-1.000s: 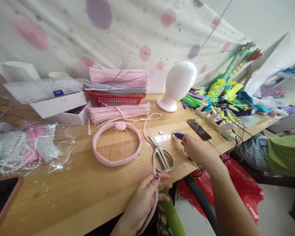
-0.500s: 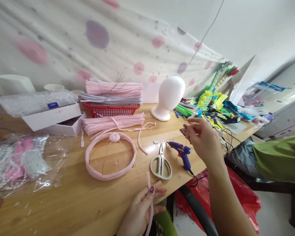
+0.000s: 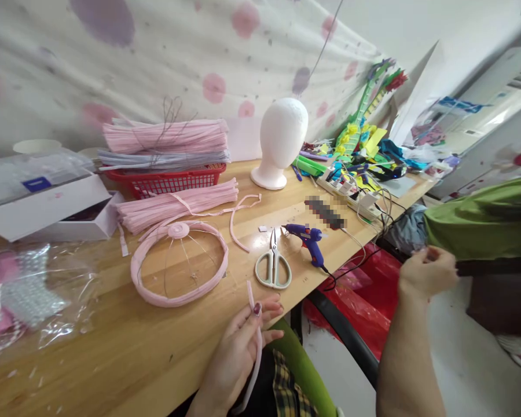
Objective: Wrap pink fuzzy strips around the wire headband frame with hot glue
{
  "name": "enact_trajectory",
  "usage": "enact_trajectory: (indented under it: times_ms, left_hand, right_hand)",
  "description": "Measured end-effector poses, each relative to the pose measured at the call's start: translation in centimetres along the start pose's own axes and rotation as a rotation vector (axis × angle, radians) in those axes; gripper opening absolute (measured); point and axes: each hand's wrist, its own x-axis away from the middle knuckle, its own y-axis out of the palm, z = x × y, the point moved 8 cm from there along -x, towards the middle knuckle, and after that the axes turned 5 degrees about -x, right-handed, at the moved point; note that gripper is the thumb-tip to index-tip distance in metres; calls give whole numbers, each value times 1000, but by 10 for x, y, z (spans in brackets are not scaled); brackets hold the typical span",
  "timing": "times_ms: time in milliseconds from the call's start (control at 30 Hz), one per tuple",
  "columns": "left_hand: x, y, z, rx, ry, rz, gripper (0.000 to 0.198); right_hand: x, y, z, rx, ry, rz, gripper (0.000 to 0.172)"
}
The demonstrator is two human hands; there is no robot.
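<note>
My left hand [image 3: 238, 347] rests at the table's near edge with thumb and fingers closed on a pink strip [image 3: 255, 330] that runs down past my wrist. My right hand [image 3: 425, 272] hangs off the table to the right, fingers pinched together; what they hold, if anything, is too small to name. On the wooden table [image 3: 125, 347] lie a pink wrapped wire hoop frame [image 3: 179, 262], scissors [image 3: 272, 267] and a blue glue gun [image 3: 306, 240] with its black cord. The scissors lie just beyond my left hand.
A red basket [image 3: 165, 178] piled with pink and grey strips, more pink strips [image 3: 178, 202], a white foam head [image 3: 280, 139], a white box [image 3: 47, 208], bags of beads [image 3: 21, 289], a phone [image 3: 325, 211], a power strip [image 3: 351, 194] and colourful craft pieces [image 3: 360, 139] sit around. A red bag [image 3: 360, 301] lies below.
My right hand has left the glue gun on the table, lifted, then swung out to the right beyond the table edge. The left hand keeps its hold on the pink strip.
</note>
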Motion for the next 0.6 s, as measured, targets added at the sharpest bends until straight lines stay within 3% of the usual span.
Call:
enact_trajectory:
  times_ms: [100,167,433,600]
  left_hand:
    - [2,1,3,-9,-17,19,36]
    - [4,1,5,-13,-31,38,37]
    - [8,2,9,-14,-67,68,39]
    - [7,-2,8,-29,-82,73,44]
  right_hand:
    - [21,-1,43,135,271,94,29]
    - [30,3,58,177,363,110,32]
    - [21,2,71,265,424,80,35]
    - [3,7,90,315,417,-105,28]
